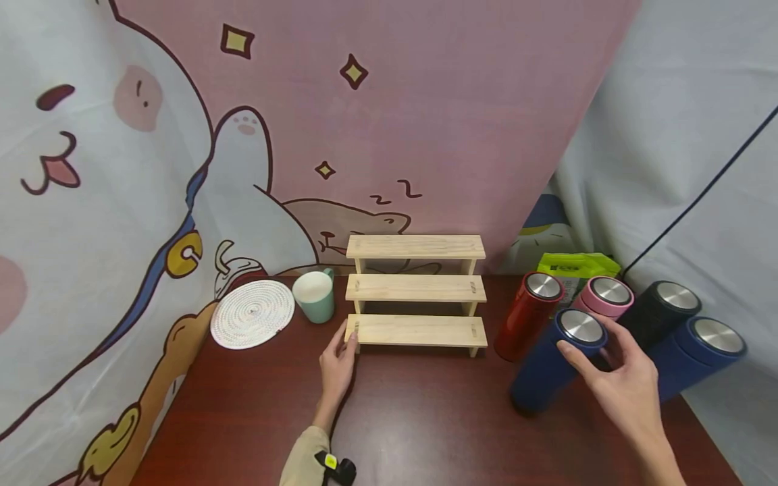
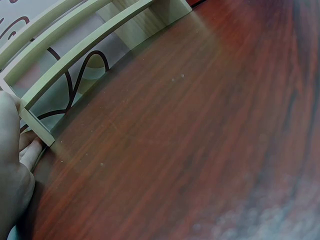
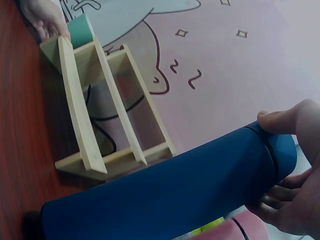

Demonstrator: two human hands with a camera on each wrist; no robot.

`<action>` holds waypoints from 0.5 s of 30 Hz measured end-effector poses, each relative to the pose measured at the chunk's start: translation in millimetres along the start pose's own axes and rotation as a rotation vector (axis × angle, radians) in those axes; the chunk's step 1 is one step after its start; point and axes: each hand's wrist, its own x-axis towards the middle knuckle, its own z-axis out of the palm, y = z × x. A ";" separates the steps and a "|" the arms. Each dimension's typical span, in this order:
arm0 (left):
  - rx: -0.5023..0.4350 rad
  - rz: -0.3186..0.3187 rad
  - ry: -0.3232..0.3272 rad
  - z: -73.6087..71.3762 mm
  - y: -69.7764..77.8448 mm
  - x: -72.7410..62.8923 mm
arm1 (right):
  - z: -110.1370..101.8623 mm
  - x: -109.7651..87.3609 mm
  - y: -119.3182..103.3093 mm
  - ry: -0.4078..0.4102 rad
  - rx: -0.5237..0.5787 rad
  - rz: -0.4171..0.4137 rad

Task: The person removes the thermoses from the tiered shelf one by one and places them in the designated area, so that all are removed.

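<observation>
My right hand grips a blue thermos flask around its top, thumb on the near side and fingers on the far side. In the right wrist view this flask stretches across the lower part, and I cannot tell whether its base touches the table. My left hand holds the left end of a three-step wooden shelf, its thumb on the lowest step. In the left wrist view the fingers lie against the shelf's end. Red and pink flasks stand behind the held one.
A black flask and a second blue flask stand at the right edge. Behind them is a green packet. A mint mug and a round white woven mat are left of the shelf on the dark wooden table.
</observation>
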 end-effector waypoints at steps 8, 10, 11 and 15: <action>0.018 -0.021 0.003 -0.9 1.7 -1.6 | -9.7 3.4 19.0 0.044 -0.027 0.110; 0.027 -0.026 0.010 -0.9 1.7 -2.2 | -11.6 4.1 23.0 0.058 -0.038 0.132; 0.028 -0.029 0.011 -0.9 1.8 -2.3 | -12.5 4.7 24.8 0.069 -0.037 0.140; 0.024 -0.028 0.013 -0.3 1.8 -1.8 | -15.7 7.6 31.5 0.111 -0.034 0.162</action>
